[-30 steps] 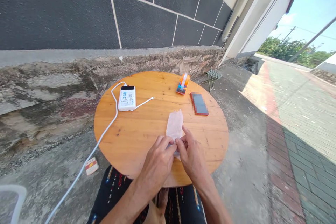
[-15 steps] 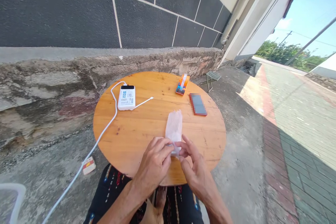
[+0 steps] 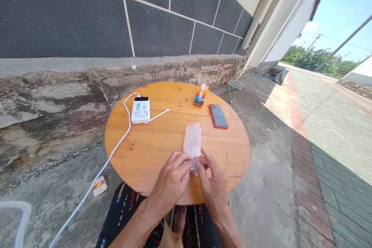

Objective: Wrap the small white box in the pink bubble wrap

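Note:
A thin, whitish, see-through strip that looks like a tissue or a soft wrapper [image 3: 192, 138] lies lengthwise on the round wooden table [image 3: 154, 145], its far end ragged. My left hand [image 3: 173, 174] pinches the strip's near part from the left, fingertips pressed together. From the right, my right hand [image 3: 213, 180] has thumb and forefinger closed on the same near part, close to the left fingertips. Something clear and shiny shows under the fingers; its exact shape is hidden.
Beyond the strip stand an orange tape dispenser [image 3: 201, 95] and a red-edged phone [image 3: 218, 116] with a blurred screen. A white power bank [image 3: 141, 110] with a white cable [image 3: 117, 145] sits at the left. A small folding stool [image 3: 234, 87] stands behind the table, near the wall.
My right thumb has moved up and inward against the strip's near part, and the right hand has come slightly closer. My left hand stays nearly in place. The view has shifted slightly.

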`<state>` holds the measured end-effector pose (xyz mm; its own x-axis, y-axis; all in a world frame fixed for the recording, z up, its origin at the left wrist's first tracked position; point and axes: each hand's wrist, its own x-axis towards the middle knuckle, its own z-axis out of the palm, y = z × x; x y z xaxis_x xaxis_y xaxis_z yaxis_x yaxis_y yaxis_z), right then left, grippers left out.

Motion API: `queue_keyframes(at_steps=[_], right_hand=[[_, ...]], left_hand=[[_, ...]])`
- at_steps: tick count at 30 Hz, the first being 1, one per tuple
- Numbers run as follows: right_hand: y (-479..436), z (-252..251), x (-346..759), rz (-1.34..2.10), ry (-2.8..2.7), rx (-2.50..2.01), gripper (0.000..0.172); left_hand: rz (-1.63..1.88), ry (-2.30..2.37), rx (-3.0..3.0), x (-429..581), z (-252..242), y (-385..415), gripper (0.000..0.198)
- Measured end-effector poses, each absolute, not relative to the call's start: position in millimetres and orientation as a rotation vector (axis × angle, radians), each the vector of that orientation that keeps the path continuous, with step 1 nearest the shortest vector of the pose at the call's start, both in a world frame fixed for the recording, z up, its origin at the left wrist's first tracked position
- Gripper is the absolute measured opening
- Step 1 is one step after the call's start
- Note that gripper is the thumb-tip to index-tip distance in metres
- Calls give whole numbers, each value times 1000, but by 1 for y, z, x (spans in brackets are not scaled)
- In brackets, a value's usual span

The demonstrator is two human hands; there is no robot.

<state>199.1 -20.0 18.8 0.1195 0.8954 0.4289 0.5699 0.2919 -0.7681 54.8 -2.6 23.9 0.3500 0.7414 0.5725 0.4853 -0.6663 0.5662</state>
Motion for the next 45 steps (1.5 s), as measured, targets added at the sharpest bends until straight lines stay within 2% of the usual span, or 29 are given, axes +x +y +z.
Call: queue_keyframes(at_steps=[4,14,22,27,31,34,38,45], right_hand=[[-22,19,195,322,-1660,-1413,34],[-5,45,211,500,-2019,-1391,37],[-9,49,200,318,-2242,-1480,61],[-18,46,207,324,-2164,-1349,72],[-18,43,219,540,-2046,-1249,64],[-10,45,229,628,-1943,-1232,49],[12,59,242,414,-1929,-1298,30],[50,73,245,63,-2424,-1320,34]], left_hand=[[1240,1083,2285,55,23,-4,28],[1335,1188,2141,60,21,-7,26],[1223,1418,1727,67,38,-4,5],[1166,1516,1776,75,38,2,10],[1143,1489,1870,75,35,1,3],[1111,1530,1903,76,35,1,7],[1097,1564,1967,79,37,1,13],[989,1559,2115,78,42,0,16]])
